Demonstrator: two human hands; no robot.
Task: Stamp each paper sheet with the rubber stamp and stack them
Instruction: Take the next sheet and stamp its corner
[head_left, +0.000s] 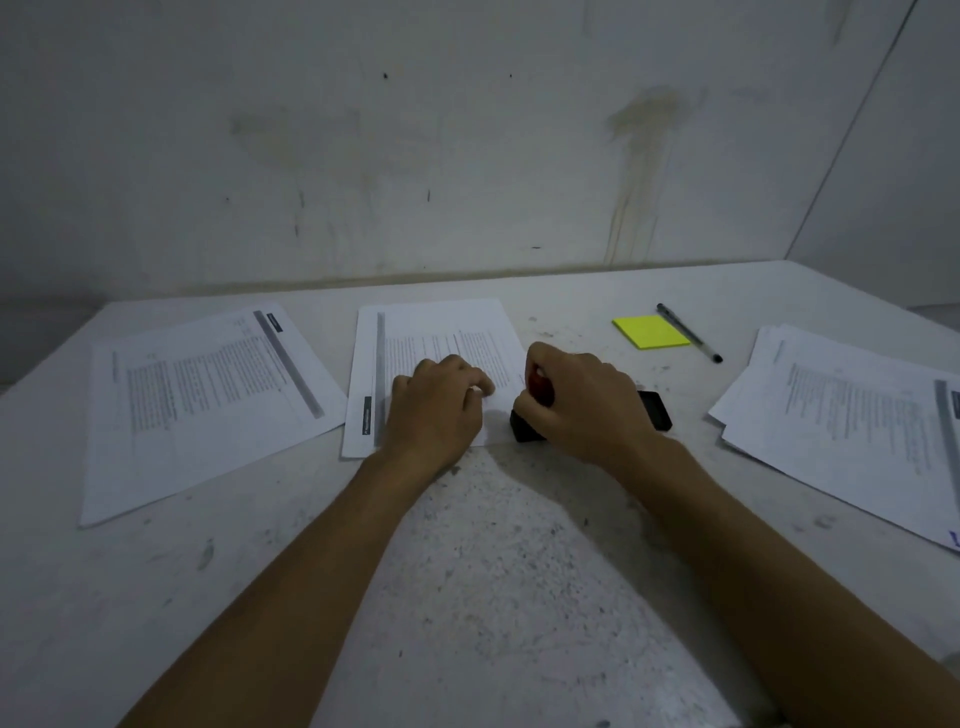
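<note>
On the left lay one printed sheet (208, 400). Our left hand (441, 405) rested curled on the middle sheet (441, 332). Just right of it, our right hand (582, 405) gripped the rubber stamp (530, 415), upright at the sheet's near right corner. Far right lay the stack (852, 415).

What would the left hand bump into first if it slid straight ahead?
Probably nothing soon: the left hand points up the middle sheet, so it would slide over paper toward the wall.
</note>
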